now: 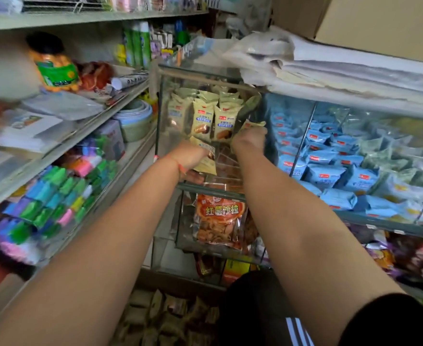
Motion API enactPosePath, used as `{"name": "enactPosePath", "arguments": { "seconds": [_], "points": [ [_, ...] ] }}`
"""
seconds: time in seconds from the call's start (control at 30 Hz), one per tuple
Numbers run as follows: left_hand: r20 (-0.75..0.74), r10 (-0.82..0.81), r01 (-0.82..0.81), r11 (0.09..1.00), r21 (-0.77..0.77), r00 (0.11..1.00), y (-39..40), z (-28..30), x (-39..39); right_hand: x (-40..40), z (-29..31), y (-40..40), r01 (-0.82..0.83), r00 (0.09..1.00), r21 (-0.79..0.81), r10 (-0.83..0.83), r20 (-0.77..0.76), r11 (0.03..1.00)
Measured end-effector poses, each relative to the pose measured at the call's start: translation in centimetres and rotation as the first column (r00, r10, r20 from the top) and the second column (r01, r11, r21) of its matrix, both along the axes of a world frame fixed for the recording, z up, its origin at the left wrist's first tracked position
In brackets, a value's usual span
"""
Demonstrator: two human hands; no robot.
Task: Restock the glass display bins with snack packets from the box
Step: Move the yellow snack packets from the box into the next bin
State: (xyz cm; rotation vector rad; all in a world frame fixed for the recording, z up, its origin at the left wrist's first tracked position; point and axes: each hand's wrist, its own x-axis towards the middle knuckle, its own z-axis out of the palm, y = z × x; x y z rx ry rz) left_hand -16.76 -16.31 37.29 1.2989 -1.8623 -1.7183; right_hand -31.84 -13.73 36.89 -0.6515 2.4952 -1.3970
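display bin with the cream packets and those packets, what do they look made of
Clear display bin: glass, going by its see-through walls and greenish edges. Cream snack packets: likely glossy plastic film, given the sheen and crimped top seams. Both hands hold such packets.

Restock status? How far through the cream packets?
Done: cream packets already stand in rows at the back of the glass bin. In hand: left hand and right hand each hold a packet over it. Left: the bin's front is unfilled; more packets lie below.
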Motion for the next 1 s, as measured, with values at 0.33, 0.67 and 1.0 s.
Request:
{"name": "enactPosePath", "arguments": {
  "seconds": [0.33, 0.67, 1.0],
  "points": [
    [0.132, 0.067, 0.008, 0.866, -0.5, 0.989, 1.2, 0.2, 0.5, 1.7, 2.1, 2.6, -0.106, 0.871, 0.71, 0.41, -0.272, 0.697],
    [0.336, 0.071, 0.179, 0.734, -0.655, 0.939, 2.0, -0.2, 0.3, 3.9, 6.1, 4.2, -0.185, 0.8, 0.896, 0.591, -0.101, 0.404],
    [0.299, 0.071, 0.168, 0.695, -0.699, 0.951, 1.5, -0.6, 0.0, 0.5, 1.9, 1.3, -0.025, 0.828, 0.759, 0.438, -0.349, 0.651]
  ]
}}
